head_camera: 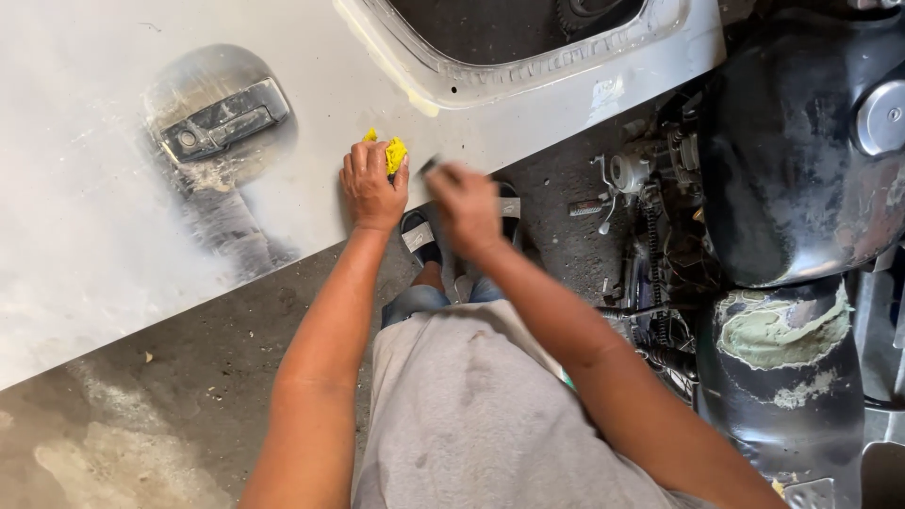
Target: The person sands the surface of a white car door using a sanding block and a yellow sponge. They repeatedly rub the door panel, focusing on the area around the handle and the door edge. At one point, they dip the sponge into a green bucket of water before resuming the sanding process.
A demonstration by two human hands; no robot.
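1. The left hand (373,186) presses down on a crumpled yellow cloth or sponge (394,154), fingers curled together over it so that only its far and right edges show past the knuckles.
2. That yellow wad lies on the large white-grey car door panel (113,264), close to the panel's near edge and to the right of the handle recess.
3. The right hand (464,205) is blurred; it is closed on a small dark flat tool (432,166), of which only a short tip shows, and the kind of tool cannot be told.
4. The tip of the tool sits just beside the left hand, at the near edge of the panel.
5. The dark grey metal door handle (222,120) lies in a sanded, darker patch on the far left part of the panel, well apart from both hands.
6. The window opening of the door (528,42) lies at the far edge of the scene, its frame smeared with pale filler.
7. On the right stands a black motorcycle (792,170) with patches of grey-green filler on its bodywork.
8. Below the hands, the person's grey shorts (471,415) and black-strapped sandals (419,236) show over a stained concrete floor (141,415).
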